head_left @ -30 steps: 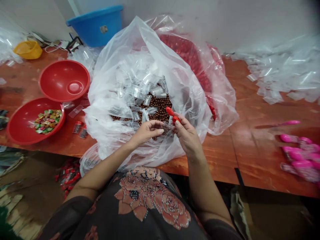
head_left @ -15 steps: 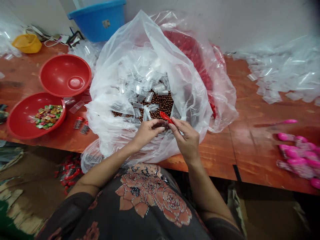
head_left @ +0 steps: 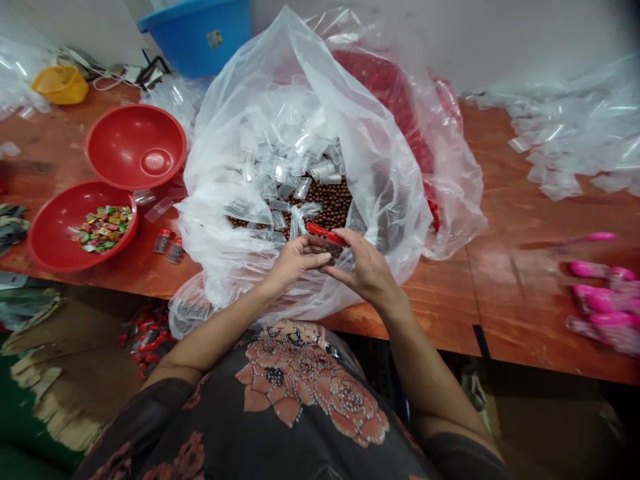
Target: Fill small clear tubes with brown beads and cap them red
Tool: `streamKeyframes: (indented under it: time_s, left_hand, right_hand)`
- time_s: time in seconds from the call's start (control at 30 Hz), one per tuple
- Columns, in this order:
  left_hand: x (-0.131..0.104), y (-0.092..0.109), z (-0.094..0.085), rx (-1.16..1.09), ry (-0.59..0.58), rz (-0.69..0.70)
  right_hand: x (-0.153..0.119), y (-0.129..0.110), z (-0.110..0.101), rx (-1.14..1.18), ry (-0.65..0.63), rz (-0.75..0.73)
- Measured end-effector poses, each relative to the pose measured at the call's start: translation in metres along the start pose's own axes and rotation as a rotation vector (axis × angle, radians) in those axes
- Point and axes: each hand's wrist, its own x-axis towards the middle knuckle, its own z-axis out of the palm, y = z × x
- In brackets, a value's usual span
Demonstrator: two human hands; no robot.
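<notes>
My left hand [head_left: 299,261] is closed, its fingers and thumb round one end of a small clear jar [head_left: 329,246] with dark contents, partly hidden. At the jar's other end, my right hand [head_left: 367,270] holds it between thumb and fingers. The jar's red cap [head_left: 319,231] shows in two parts, under the right index finger. Both hands are over the near side of a large translucent plastic bag [head_left: 215,193], opened wide. Inside it lie brown balls [head_left: 333,203] and a heap of clear plastic jars [head_left: 295,150].
Left are two red bowls [head_left: 135,143], one holding wrapped sweets [head_left: 106,229], and two red-capped jars [head_left: 175,251]. A bag of red pieces [head_left: 380,87] and a blue tub [head_left: 200,40] stand behind. Pink-capped containers [head_left: 603,300] and clear plastic pieces [head_left: 565,147] lie right.
My right hand has shifted its grip, with the thumb lower and the index finger on the red cap. The cap has tilted flatter and moved slightly left. The view has shifted slightly.
</notes>
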Motion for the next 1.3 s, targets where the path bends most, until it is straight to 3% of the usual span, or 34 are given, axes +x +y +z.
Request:
streamKeyframes:
  time_s: [0.3,0.47,0.63,0.77,0.87,0.97,1.03,1.17,1.3]
  left_hand:
    - [0.002,0.016,-0.01,-0.186,-0.011,-0.224]
    - [0.006,0.024,-0.001,-0.309,-0.085,-0.339]
    - [0.009,0.027,0.009,-0.318,-0.054,-0.29]
    - [0.01,0.033,0.003,-0.3,-0.048,-0.266]
    - [0.01,0.04,-0.003,-0.267,0.001,-0.222]
    - [0.009,0.041,-0.006,-0.22,0.014,-0.179]
    - [0.01,0.04,-0.007,-0.192,0.0,-0.156]
    - [0.011,0.038,-0.008,-0.153,0.005,-0.141]
    - [0.013,0.035,-0.006,-0.127,0.043,-0.141]
  right_hand:
    - [0.006,-0.005,0.004,-0.085,0.049,-0.087]
    - [0.009,-0.01,0.011,-0.083,0.032,-0.097]
    - [0.012,-0.011,0.013,0.006,0.012,-0.074]
    - [0.021,0.014,0.014,0.141,-0.028,0.085]
    - [0.033,0.04,0.02,-0.115,-0.179,0.261]
    - [0.044,0.053,0.03,-0.355,-0.427,0.259]
    - [0.048,0.055,0.036,-0.395,-0.503,0.243]
    - [0.05,0.058,0.039,-0.261,-0.435,0.284]
    - [0.045,0.056,0.034,0.002,-0.173,0.404]
